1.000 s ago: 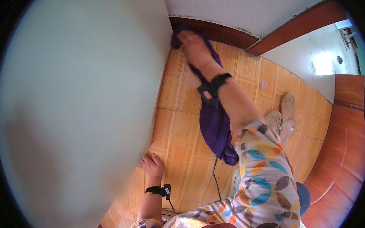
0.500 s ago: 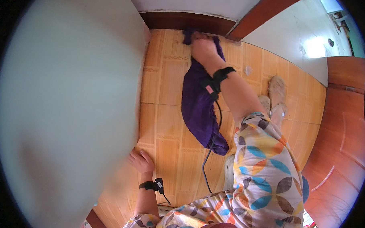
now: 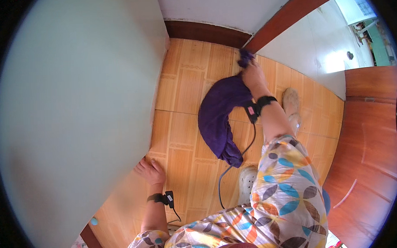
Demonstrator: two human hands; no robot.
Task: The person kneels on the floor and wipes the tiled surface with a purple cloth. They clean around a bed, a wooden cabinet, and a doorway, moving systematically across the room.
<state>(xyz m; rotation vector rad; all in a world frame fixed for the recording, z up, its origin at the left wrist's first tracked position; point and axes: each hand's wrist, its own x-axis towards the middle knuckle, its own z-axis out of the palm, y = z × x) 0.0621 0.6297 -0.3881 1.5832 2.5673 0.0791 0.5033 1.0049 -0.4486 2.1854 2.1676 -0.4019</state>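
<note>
My right hand (image 3: 253, 75) reaches far forward and grips one end of a dark purple cloth (image 3: 217, 110). The gripped end is bunched against the foot of the reddish-brown door frame (image 3: 276, 23). From there the cloth curves back over the tiled floor (image 3: 176, 124) toward me, its near end twisted and loose. My left hand (image 3: 151, 170) rests low by the bottom corner of the pale panel (image 3: 83, 93), fingers apart and holding nothing. Whether it bears on the floor or on the panel's edge I cannot tell. Both wrists wear black straps with small cabled boxes.
Dark skirting (image 3: 206, 31) runs along the white wall at the far side. A reddish-brown wooden door (image 3: 361, 153) stands at the right. My beige clog (image 3: 248, 183) is planted on the floor, and another beige shoe (image 3: 290, 104) shows beyond my right arm.
My right hand has moved right along the skirting to the door frame, dragging the far end of the cloth, which now bends in a curve. My left hand has barely moved.
</note>
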